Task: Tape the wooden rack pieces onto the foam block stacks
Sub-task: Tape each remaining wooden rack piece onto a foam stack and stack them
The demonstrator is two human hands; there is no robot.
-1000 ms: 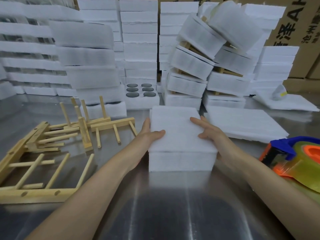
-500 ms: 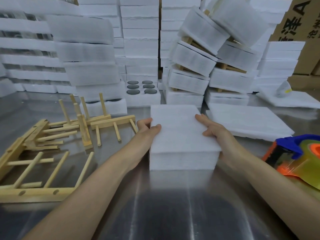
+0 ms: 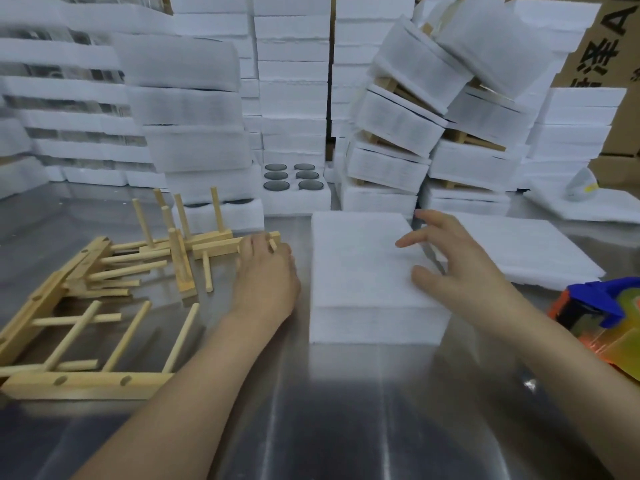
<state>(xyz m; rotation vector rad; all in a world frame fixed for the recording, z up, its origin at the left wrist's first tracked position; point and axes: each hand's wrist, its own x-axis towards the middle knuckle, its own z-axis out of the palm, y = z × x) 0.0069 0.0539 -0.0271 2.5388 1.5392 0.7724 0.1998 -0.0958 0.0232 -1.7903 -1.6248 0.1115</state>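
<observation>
A white foam block stack (image 3: 360,271) lies in the middle of the steel table (image 3: 346,410). My right hand (image 3: 450,261) is over its right edge with fingers spread, the thumb resting on the foam. To the left of the stack, my left hand (image 3: 265,271) curls its fingers over the right end of a small wooden rack piece (image 3: 214,245) with pegs; one peg shows between the fingers. More wooden rack pieces (image 3: 114,265) lie piled to the left, and a larger one (image 3: 86,344) lies at the front left.
A blue and orange tape dispenser (image 3: 599,306) sits at the right edge. Flat foam sheets (image 3: 540,251) lie right of the stack. A foam tray with dark round discs (image 3: 294,176) and tall, partly leaning foam stacks (image 3: 433,109) line the back. Cardboard boxes (image 3: 616,46) stand at the far right.
My left hand has left the foam stack and moved left onto the small rack piece. My right hand has lifted off the stack's side and spread its fingers.
</observation>
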